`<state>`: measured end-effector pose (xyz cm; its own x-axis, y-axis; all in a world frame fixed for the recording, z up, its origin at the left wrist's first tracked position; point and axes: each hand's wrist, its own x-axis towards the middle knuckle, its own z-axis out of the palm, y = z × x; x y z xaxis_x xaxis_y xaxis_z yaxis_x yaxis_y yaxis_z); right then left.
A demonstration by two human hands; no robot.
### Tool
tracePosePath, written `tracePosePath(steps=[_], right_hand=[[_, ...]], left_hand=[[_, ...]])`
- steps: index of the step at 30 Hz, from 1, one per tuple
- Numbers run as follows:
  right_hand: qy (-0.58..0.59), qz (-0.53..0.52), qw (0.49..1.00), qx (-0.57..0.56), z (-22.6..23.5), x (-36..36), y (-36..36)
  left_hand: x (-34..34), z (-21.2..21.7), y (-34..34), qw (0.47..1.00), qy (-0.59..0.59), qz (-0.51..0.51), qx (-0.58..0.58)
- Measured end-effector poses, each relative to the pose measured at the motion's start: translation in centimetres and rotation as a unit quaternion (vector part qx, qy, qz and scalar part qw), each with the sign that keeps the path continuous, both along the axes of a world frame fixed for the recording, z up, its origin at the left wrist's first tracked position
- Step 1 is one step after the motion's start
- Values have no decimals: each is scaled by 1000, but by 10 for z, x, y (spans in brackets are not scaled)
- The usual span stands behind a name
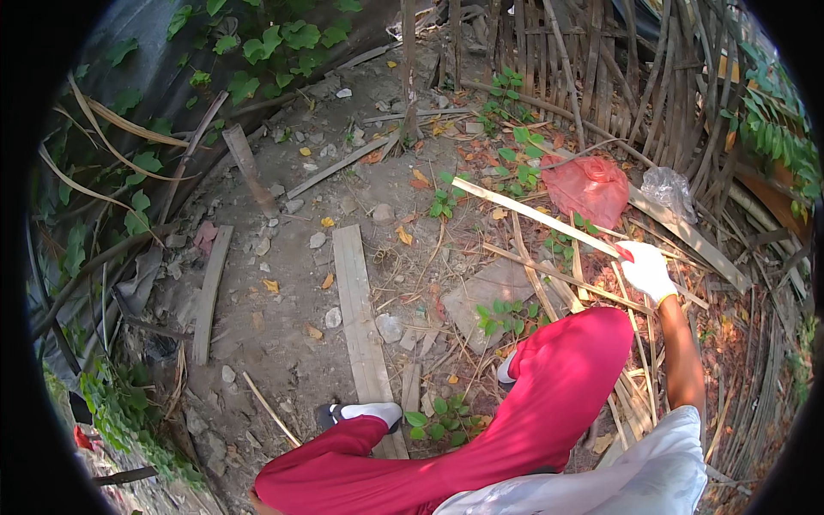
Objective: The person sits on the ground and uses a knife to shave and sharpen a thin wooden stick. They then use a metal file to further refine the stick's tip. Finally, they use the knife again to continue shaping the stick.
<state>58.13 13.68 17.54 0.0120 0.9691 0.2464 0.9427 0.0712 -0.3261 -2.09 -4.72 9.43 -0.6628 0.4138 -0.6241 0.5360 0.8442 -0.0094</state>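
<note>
A gloved right hand (645,271) grips a pale wooden strip (536,215) near one end.

The hand, in a white glove with red at the fingertips, is closed around the strip; most of the strip's length extends from the fingers toward the upper left, away from the body, on the hand's left side. Whether the strip ends inside the fist or runs past it, I cannot tell. A red plastic bag (588,190) lies on the ground just beyond the strip, and a clear plastic bag (669,193) lies to its right. Below the hand, thin loose strips (637,330) are scattered beside the right knee (601,330). The left hand cannot be made out, so its state stays untold.
</note>
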Motion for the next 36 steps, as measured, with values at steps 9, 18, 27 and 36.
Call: tracePosePath(steps=[9,18,27,36], right_hand=[[138,298,936,-131,118,-148,34],[152,358,876,-286,157,-261,61],[592,320,679,-292,117,-330,54],[772,266,543,-195,58,-335,24]], left_hand=[[-175,81,-175,757,353,-59,547],[-74,173,-20,642,-59,-94,759],[-14,122,52,672,-270,-155,672],[3,76,42,735,-194,-261,594]])
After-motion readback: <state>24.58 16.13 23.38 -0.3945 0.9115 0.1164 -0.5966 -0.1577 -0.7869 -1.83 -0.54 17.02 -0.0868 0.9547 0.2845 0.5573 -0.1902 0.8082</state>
